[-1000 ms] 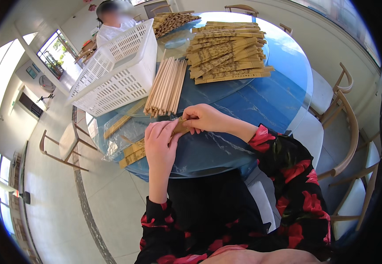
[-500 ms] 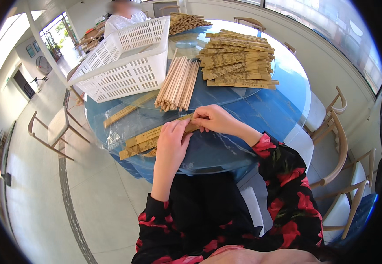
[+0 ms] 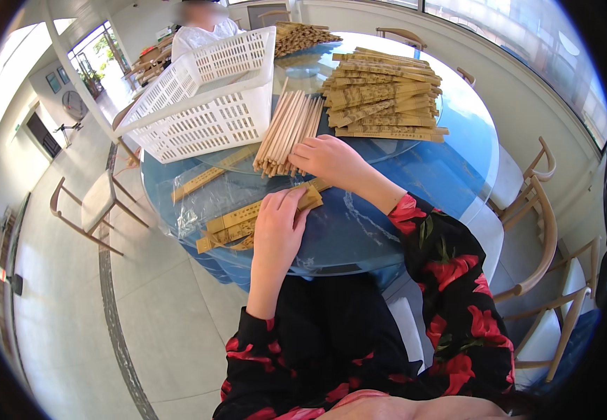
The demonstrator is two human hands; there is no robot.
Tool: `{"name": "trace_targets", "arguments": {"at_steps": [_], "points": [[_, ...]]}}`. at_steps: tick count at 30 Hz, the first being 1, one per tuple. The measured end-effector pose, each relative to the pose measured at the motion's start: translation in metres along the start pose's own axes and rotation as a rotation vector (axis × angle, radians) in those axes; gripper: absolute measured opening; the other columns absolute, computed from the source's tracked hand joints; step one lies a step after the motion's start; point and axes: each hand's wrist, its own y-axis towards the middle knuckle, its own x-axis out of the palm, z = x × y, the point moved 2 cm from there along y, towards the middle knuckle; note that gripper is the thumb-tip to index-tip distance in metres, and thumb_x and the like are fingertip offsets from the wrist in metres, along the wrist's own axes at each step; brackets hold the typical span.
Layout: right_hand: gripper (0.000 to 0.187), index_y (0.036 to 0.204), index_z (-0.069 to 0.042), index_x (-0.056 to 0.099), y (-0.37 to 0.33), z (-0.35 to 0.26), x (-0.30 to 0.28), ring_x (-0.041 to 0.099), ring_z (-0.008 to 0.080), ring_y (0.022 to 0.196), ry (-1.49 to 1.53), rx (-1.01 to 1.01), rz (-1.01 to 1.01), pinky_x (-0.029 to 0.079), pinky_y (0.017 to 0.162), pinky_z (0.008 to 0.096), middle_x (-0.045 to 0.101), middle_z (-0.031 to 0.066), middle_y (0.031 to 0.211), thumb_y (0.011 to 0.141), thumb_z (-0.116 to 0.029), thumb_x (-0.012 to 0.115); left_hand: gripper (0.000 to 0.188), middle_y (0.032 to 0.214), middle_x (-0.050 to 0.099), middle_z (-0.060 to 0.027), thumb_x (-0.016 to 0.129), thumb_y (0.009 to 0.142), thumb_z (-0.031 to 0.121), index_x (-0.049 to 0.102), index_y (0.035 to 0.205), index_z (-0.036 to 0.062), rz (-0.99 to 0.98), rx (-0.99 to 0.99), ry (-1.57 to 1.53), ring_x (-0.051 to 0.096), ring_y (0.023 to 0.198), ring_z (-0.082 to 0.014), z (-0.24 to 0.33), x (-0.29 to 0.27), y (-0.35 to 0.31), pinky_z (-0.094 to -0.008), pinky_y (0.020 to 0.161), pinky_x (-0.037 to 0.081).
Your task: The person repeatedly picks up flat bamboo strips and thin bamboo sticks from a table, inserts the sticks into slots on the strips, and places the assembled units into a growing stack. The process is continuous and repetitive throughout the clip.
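Observation:
My left hand (image 3: 279,227) lies on a tan paper sleeve (image 3: 309,198) at the near edge of the round blue table (image 3: 415,182) and pins it down with the fingers. It tops a small stack of sleeves (image 3: 230,222) lying on clear plastic. My right hand (image 3: 328,157) is farther in, its fingers curled on the near ends of a bundle of bare wooden chopsticks (image 3: 289,126). Behind it lies a big pile of sleeved chopsticks (image 3: 384,94).
A white plastic basket (image 3: 205,98) stands at the table's left, with a loose sleeve (image 3: 202,180) below it. Another person in white (image 3: 202,24) sits across, by another heap of sticks (image 3: 303,35). Wooden chairs (image 3: 534,231) stand to the right, and another chair (image 3: 93,206) to the left.
My right hand has left the sleeve under my left hand and moved forward to the near ends of the bare chopstick bundle. The left hand stays on the sleeve.

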Motion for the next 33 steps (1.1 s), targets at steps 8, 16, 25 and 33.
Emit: {"name": "trace_targets", "arguments": {"at_steps": [8, 16, 25, 33], "points": [[0.009, 0.088, -0.013, 0.059, 0.007, 0.001, 0.006, 0.061, 0.0154, 0.090, 0.026, -0.052, -0.022, 0.050, 0.075, 0.0291, 0.057, -0.0025, 0.090, 0.080, -0.015, 0.062, 0.039, 0.108, 0.067, -0.0131, 0.075, 0.079, 0.003, 0.066, 0.117, 0.0048, -0.015, -0.006, 0.041, 0.060, 0.103, -0.0339, 0.005, -0.010, 0.001, -0.0411, 0.092, 0.050], [0.008, 0.089, -0.015, 0.059, 0.004, 0.006, 0.005, 0.062, 0.0150, 0.090, 0.074, -0.058, -0.009, 0.050, 0.072, 0.0289, 0.059, -0.0035, 0.090, 0.082, -0.016, 0.061, 0.039, 0.109, 0.065, -0.0130, 0.073, 0.081, 0.003, 0.064, 0.119, 0.0049, -0.037, 0.019, 0.071, 0.060, 0.103, -0.0339, 0.007, -0.009, 0.002, -0.0420, 0.092, 0.049], [0.012, 0.095, -0.014, 0.063, 0.006, 0.008, -0.011, 0.064, 0.0170, 0.086, 0.110, -0.040, 0.148, 0.051, 0.070, 0.0315, 0.061, -0.0018, 0.087, 0.083, -0.015, 0.064, 0.039, 0.108, 0.066, -0.0117, 0.074, 0.080, 0.003, 0.066, 0.118, 0.0050, -0.029, 0.012, 0.100, 0.061, 0.100, -0.0323, 0.003, -0.010, 0.001, -0.0407, 0.090, 0.050], [0.016, 0.108, -0.002, 0.053, -0.027, 0.053, -0.070, 0.058, 0.0073, 0.068, 0.783, 0.645, 1.127, 0.047, 0.059, 0.0235, 0.059, 0.0029, 0.077, 0.094, 0.002, 0.059, 0.037, 0.106, 0.067, -0.0109, 0.073, 0.082, 0.002, 0.066, 0.118, 0.0043, 0.034, -0.039, 0.117, 0.061, 0.101, -0.0308, 0.001, -0.018, -0.003, -0.0391, 0.089, 0.050]]}}
